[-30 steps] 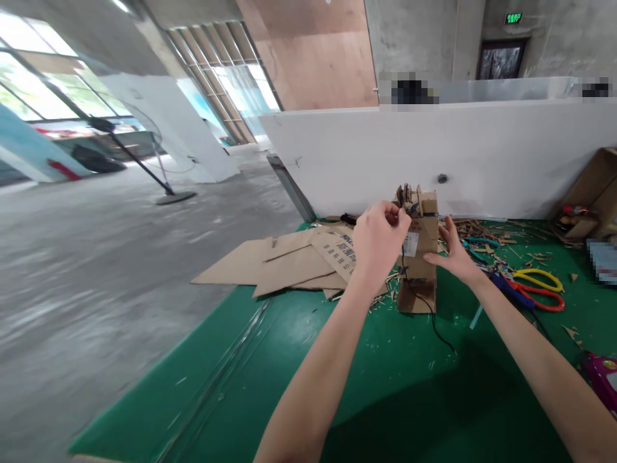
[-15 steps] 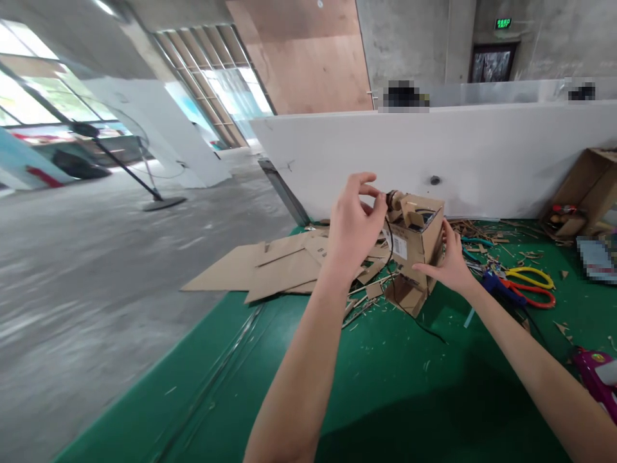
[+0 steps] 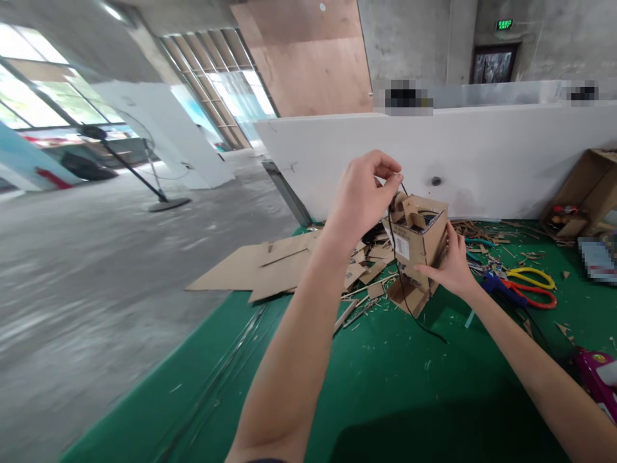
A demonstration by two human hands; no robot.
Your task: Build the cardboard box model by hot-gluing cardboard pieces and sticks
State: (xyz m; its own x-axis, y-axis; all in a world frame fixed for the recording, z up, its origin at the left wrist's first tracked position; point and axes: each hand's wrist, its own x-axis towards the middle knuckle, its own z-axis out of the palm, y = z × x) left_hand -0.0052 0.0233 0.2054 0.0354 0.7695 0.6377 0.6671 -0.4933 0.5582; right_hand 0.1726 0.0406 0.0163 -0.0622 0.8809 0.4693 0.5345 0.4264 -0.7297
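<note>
A small cardboard box (image 3: 424, 247) with a white label and cut flaps stands tilted on the green table. My right hand (image 3: 450, 267) grips its right side, thumb across the front and fingers round the edge. Above the box's upper left corner, my left hand (image 3: 369, 190) is closed in a pinch on a thin black cord (image 3: 394, 241). The cord loops at the fingertips, hangs down along the box's left side and trails onto the table. A round brownish part (image 3: 398, 203) at the box's top left is partly hidden by my left hand.
Cardboard sheets (image 3: 279, 267) and scraps lie left of the box on the green table (image 3: 414, 386). To the right are scissors with red and yellow handles (image 3: 535, 289), a purple-pink object (image 3: 595, 376) and a larger cardboard box (image 3: 585, 186). A white partition (image 3: 347, 154) stands behind.
My left hand has risen slightly and moved right, drawing the black cord up above the box's corner. My right hand keeps its hold on the box.
</note>
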